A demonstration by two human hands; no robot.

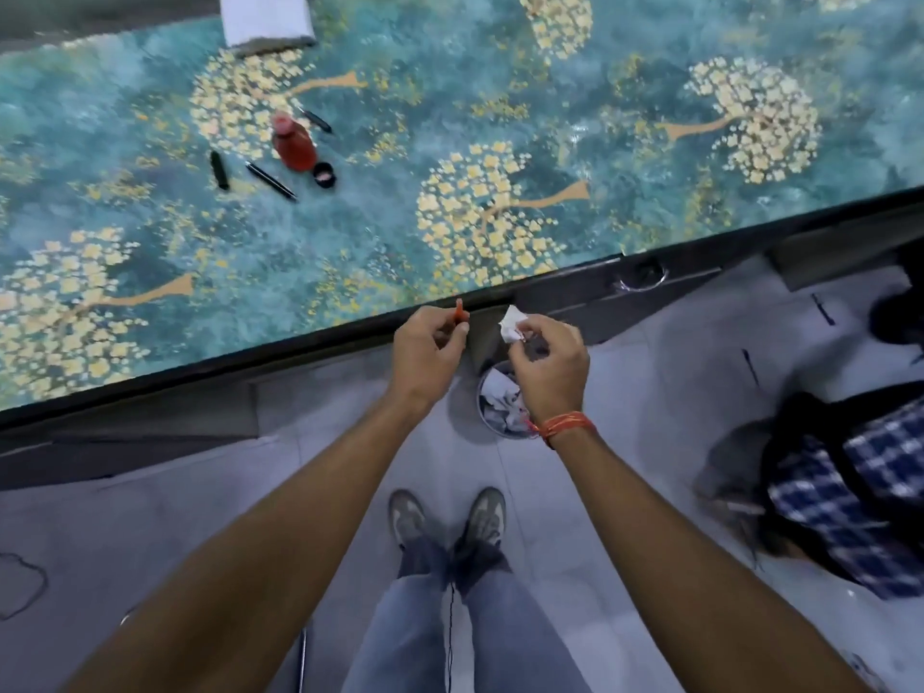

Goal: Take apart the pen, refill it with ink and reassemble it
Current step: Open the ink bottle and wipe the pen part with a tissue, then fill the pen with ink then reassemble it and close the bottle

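Note:
My left hand (427, 350) grips a small red ink cartridge (459, 312) that sticks up from my fingers at the table's near edge. My right hand (547, 365) pinches a crumpled white tissue (511, 326) beside it, above a bin. Far back on the table stands a red ink bottle (293, 142) with its black cap (324, 175) lying next to it. Black pen parts lie around the bottle: a short cap (219, 170), a long barrel (271, 181) and a slim piece (316, 120) behind the bottle.
The table (500, 117) has a teal cloth with gold tree patterns. A round waste bin (502, 402) holding crumpled paper stands on the floor under my hands. A white folded towel (267, 17) lies at the far edge. A seated person in a checked shirt (850, 497) is at the right.

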